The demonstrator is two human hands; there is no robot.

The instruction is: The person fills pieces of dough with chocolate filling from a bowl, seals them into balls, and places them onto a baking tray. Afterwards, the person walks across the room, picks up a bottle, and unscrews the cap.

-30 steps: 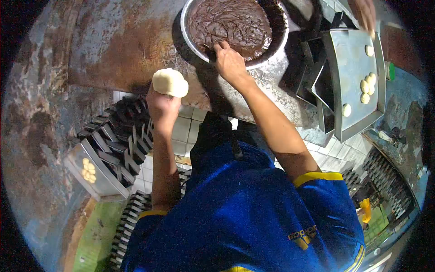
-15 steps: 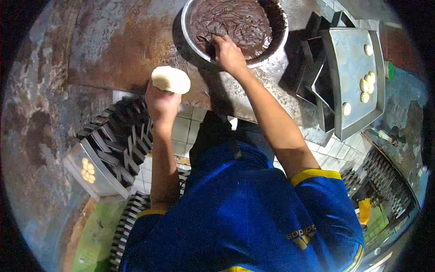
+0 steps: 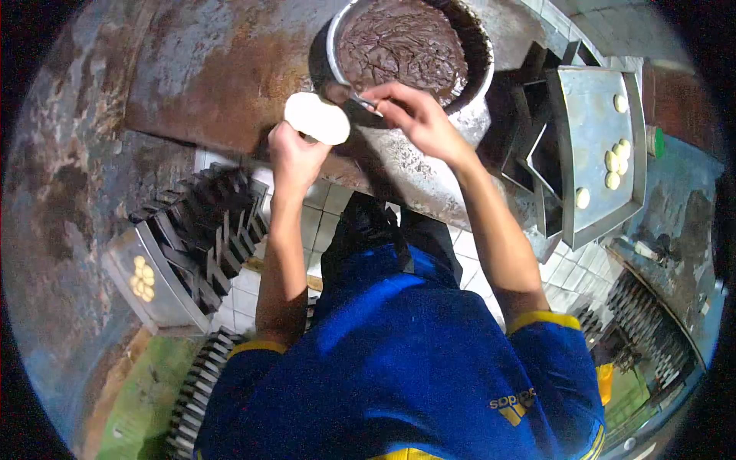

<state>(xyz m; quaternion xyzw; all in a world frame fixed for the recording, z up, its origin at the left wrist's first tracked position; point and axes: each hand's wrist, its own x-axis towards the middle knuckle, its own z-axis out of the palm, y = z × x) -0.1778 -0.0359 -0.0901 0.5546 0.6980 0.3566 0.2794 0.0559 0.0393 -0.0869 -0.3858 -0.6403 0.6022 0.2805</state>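
Note:
My left hand (image 3: 297, 159) is closed around a flat, pale round of dough (image 3: 317, 119), which tilts up over the table's near edge. In my right hand (image 3: 420, 121) is a spoon (image 3: 359, 100), pinched by its metal handle. The spoon's blurred, dark-coated head hangs just right of the dough, near the rim of a round metal bowl (image 3: 335, 57). Thick dark brown paste (image 3: 399, 46), with a ridged surface, fills much of the bowl; it looks like chocolate filling. Whether the spoon touches the dough I cannot tell.
Stacked metal trays stand on the right, the top tray (image 3: 594, 146) holding several small dough pieces (image 3: 613, 161). Lower left is another stack, its top tray (image 3: 165, 287) also bearing dough pieces (image 3: 142, 280). The worn tabletop (image 3: 222, 84) extends left of the bowl.
My right hand has lifted the spoon out of the paste and brought it back toward the dough. My left hand has moved slightly right with the dough. The view has shifted a little.

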